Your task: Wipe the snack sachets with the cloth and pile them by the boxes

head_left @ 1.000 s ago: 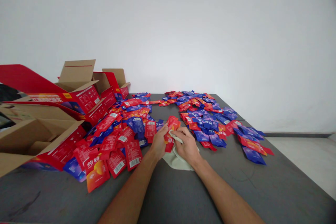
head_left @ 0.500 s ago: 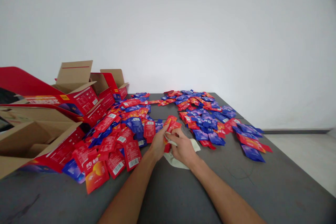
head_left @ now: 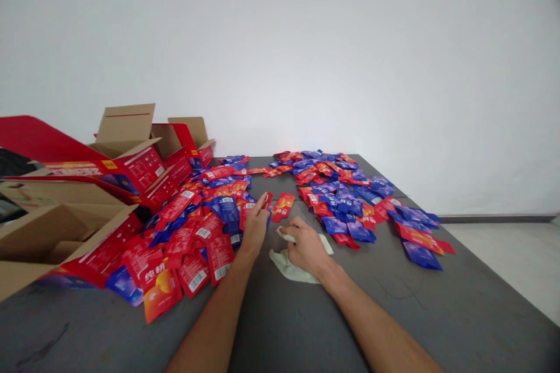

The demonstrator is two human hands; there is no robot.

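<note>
My left hand (head_left: 256, 226) is at the right edge of the left-hand pile, fingers closed round a red packet (head_left: 269, 199), which they mostly cover. A pale cloth (head_left: 292, 271) lies bunched on the table, and my right hand (head_left: 305, 246) grips a fold of it. Just beyond the right fingers, a red-and-orange packet (head_left: 283, 206) lies flat on the dark table (head_left: 289, 326). Beside my left forearm, red packets with barcodes (head_left: 220, 256) are heaped with blue ones.
Open red cardboard boxes (head_left: 105, 245) line the left side, flaps raised. Red and blue packets (head_left: 345, 201) spread over the back right, with a smaller group (head_left: 417, 236) near the table's right edge. A white wall (head_left: 350, 70) stands behind.
My left hand has moved left, away from the right hand, with a red packet. Another red packet now lies loose on the table. The right hand stays on the cloth.
</note>
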